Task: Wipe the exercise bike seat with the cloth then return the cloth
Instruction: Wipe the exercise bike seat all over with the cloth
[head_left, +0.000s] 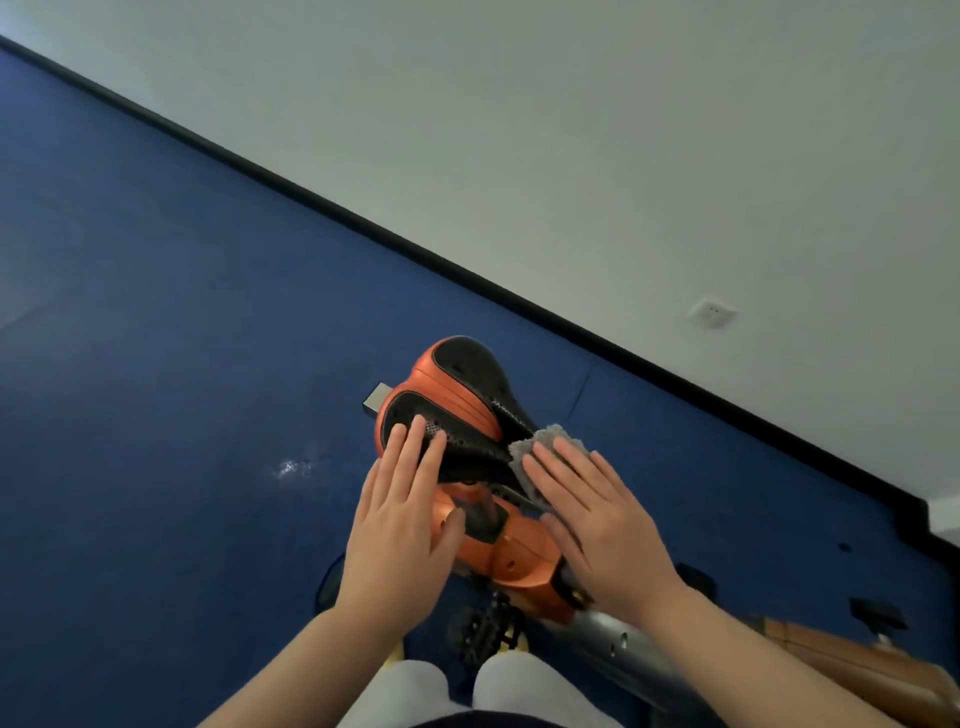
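Observation:
The exercise bike seat (457, 395) is orange with black perforated pads and sits in the lower middle of the view. My left hand (402, 525) lies flat on its near left pad, fingers spread, holding nothing. A small grey cloth (545, 441) is on the seat's right side. My right hand (597, 525) presses flat on the cloth, fingers extended, covering most of it.
The orange bike frame (519, 556) and a silver post (618, 644) run below the seat, with a black pedal (488, 629) underneath. Blue floor (182, 364) spreads to the left. A white wall (571, 156) with a black skirting and a socket (711, 313) rises behind.

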